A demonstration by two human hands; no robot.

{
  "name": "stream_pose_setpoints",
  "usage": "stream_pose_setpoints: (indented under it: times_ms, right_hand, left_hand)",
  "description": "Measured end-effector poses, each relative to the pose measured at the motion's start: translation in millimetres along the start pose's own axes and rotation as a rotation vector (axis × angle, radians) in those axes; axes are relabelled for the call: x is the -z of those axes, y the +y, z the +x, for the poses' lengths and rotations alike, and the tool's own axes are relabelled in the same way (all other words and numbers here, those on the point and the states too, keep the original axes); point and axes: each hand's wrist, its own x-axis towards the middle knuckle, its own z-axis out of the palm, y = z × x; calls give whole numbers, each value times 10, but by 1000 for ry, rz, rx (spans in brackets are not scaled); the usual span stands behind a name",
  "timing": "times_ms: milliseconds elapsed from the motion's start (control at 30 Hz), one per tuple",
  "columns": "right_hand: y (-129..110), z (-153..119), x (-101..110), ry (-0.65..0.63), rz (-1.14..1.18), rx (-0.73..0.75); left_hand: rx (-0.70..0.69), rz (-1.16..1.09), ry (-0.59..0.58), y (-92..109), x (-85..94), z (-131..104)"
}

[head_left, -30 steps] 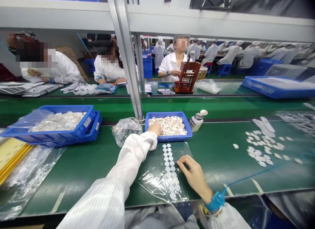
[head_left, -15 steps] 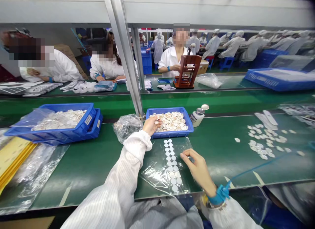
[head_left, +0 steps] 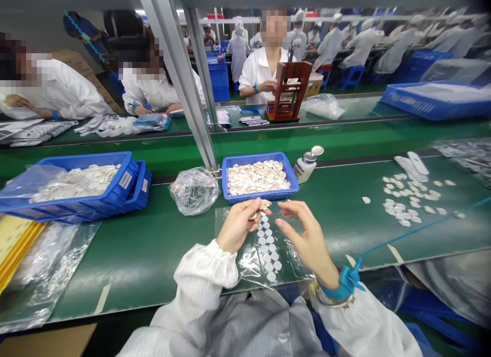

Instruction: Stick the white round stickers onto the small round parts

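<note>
Several small round cream-coloured discs (head_left: 264, 204) are pinched in the fingers of my left hand (head_left: 238, 223), just in front of the blue bin. My right hand (head_left: 304, 233) is close by on the right, thumb and fingers apart, with nothing visible between them. It wears a blue wrist strap (head_left: 344, 285). Below both hands a clear plastic sheet (head_left: 249, 262) lies on the green bench, bearing two columns of white round stickers (head_left: 269, 266). The blue bin (head_left: 261, 197) behind is filled with more loose discs (head_left: 257, 177).
A white pump bottle (head_left: 305, 168) stands right of the bin, a crumpled plastic bag (head_left: 195, 191) left of it. Stacked blue bins (head_left: 88, 206) sit far left beside yellow sheets (head_left: 17, 244). Loose pieces (head_left: 401, 211) are scattered at right. Across the bench, co-workers (head_left: 264, 73) sit near a red-brown press (head_left: 289, 91).
My left hand has come out of the bin toward me with discs in its fingers. My right hand has risen off the sheet's edge and opened. The whole view has shifted slightly.
</note>
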Motion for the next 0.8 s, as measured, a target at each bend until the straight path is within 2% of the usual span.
stream_pose_setpoints:
  times_ms: [133,333,433,533,633,733,800]
  right_hand:
    - [-44,78,-145,-74,-33,47]
    - [201,62,-371,-135,-71,-35]
    - [255,25,-385,-162,-73,-63]
    - [222,3,-376,-168,-66,-66]
    - [141,-5,-388,-163,-40,-47]
    - [60,-8,-404,-148,-2,-24]
    - [10,-5,-391,-132,20,-13]
  left_hand:
    - [-40,200,24,-168,2,-181]
    - [-155,492,288,-488,397,-73]
    - [-162,594,339,-565,532,-82]
    - [-168,620,335,-546,532,-135]
    - [-163,579,311,-458,445,-202]
    - [-118,497,216,-328,331,-300]
    - [-61,367,129,-229,262,-382]
